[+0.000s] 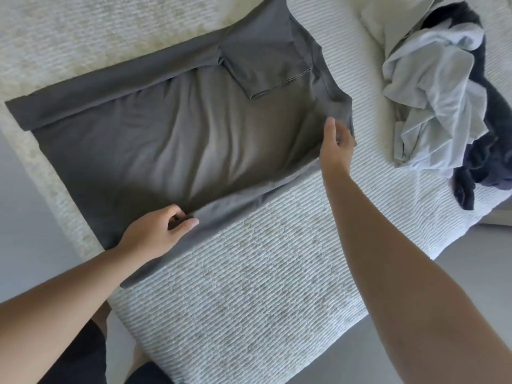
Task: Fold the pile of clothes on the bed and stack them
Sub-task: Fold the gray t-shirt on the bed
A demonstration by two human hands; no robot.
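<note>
A dark grey T-shirt (171, 128) is lying spread across the bed (263, 273), filling the middle of the view and reaching toward ten o'clock. Its far long side is already lying folded inward as a band running from nine o'clock up to twelve, and one short sleeve (266, 67) is lying folded flat over the chest. The cloth is showing soft ripples across its middle. The near long edge is lifting off the ribbed white cover.

The left hand (155, 234), at seven o'clock from the shirt's centre, is pinching that near edge close to the hem, thumb and curled fingers (191, 223) clamped on the cloth. The right hand (336, 145), at three o'clock, is gripping the same edge near the shoulder, its fingers closing on the fabric. Both forearms are reaching in bare from the lower corners.

At two o'clock, well apart from the shirt, a pile of clothes (440, 101) is sitting crumpled, pale blue cloth tangling with dark navy, just beside a white pillow (388, 15).
</note>
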